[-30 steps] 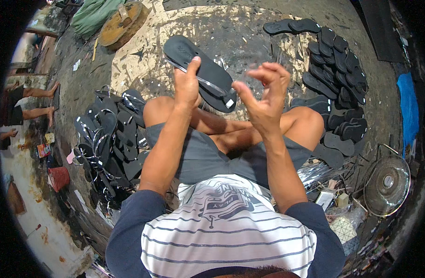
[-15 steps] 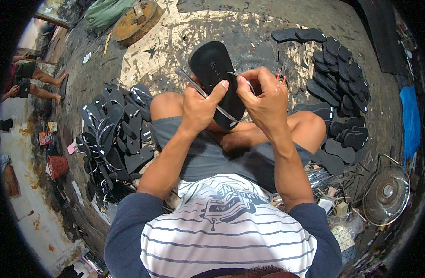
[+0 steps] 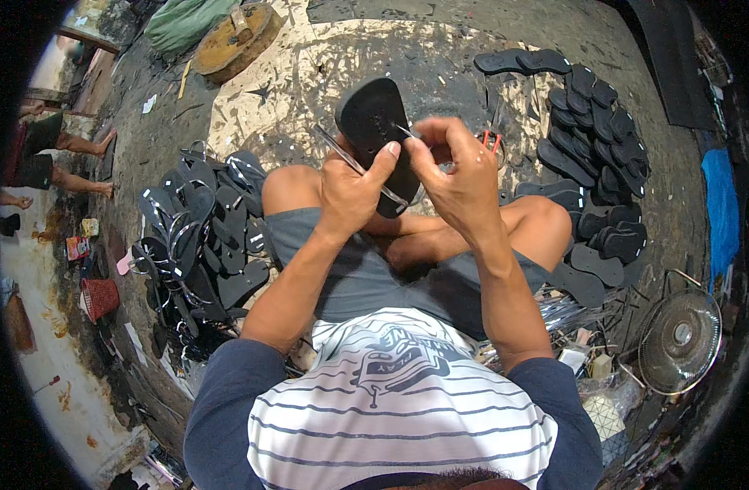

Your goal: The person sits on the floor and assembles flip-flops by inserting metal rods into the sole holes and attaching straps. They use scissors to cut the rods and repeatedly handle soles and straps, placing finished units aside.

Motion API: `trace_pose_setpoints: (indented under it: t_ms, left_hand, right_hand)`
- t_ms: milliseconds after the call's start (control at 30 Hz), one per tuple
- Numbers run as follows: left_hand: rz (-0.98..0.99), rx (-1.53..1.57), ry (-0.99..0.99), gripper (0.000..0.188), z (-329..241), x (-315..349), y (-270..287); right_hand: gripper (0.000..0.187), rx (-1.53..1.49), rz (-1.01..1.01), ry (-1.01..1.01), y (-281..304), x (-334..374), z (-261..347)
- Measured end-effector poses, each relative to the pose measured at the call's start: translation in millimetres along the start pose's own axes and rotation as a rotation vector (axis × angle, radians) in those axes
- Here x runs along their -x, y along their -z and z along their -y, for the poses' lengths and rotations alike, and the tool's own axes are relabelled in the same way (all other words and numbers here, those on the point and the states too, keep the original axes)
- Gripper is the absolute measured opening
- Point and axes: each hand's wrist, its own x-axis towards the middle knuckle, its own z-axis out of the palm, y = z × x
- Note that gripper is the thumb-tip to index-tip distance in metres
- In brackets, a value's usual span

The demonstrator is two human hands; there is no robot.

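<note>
In front of me, above my crossed legs, my left hand grips a black sandal sole, its thumb pressed on the upper face. Also under that hand runs a shiny silver strip that looks like a sandal strap, slanting across the sole. My right hand is closed at the sole's right edge. Its thumb and forefinger pinch a thin pale tip that points at the sole's face; it looks like an end of the strap. Beyond the right fingers, scissors with orange-red handles lie on the floor.
A pile of black sandals with shiny straps lies at my left. Rows of black soles curve along my right. Farther out are a round wooden block, a fan, a red basket and another person's legs at the far left.
The sole has tipped, so its face looks shorter and darker. My right hand has shifted slightly left, bringing the pinched tip farther over the sole. The left hand keeps its grip.
</note>
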Motion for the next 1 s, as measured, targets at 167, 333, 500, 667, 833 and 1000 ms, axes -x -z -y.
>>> trace_pose_setpoints:
  t_ms: [167, 333, 500, 667, 833, 1000]
  left_hand:
    - [0.052, 0.066, -0.001, 0.032, 7.5, -3.8, -1.8]
    - [0.169, 0.154, -0.115, 0.077, 27.0, -6.2, -9.3]
    - [0.459, 0.011, -0.152, 0.088, 15.2, -9.8, 8.4]
    - [0.311, 0.186, 0.16, 0.036, 14.7, -8.8, 14.2]
    - [0.268, 0.221, 0.07, 0.033, 12.7, -8.7, 7.3]
    - [0.275, -0.164, -0.144, 0.038, 8.8, -8.6, 9.6]
  right_hand:
    - [0.019, 0.108, -0.004, 0.074, -4.9, -0.7, -19.0]
    - [0.025, -0.115, 0.179, -0.094, -7.6, -1.2, 2.6]
    - [0.021, -0.504, 0.154, -0.355, -8.2, 3.1, -28.7]
    - [0.014, 0.073, 0.151, -0.069, 3.4, 7.7, -18.3]
    - [0.012, 0.444, 0.086, 0.2, 0.7, 9.9, -11.2]
    - [0.012, 0.399, 0.08, 0.312, -1.9, 5.7, -12.0]
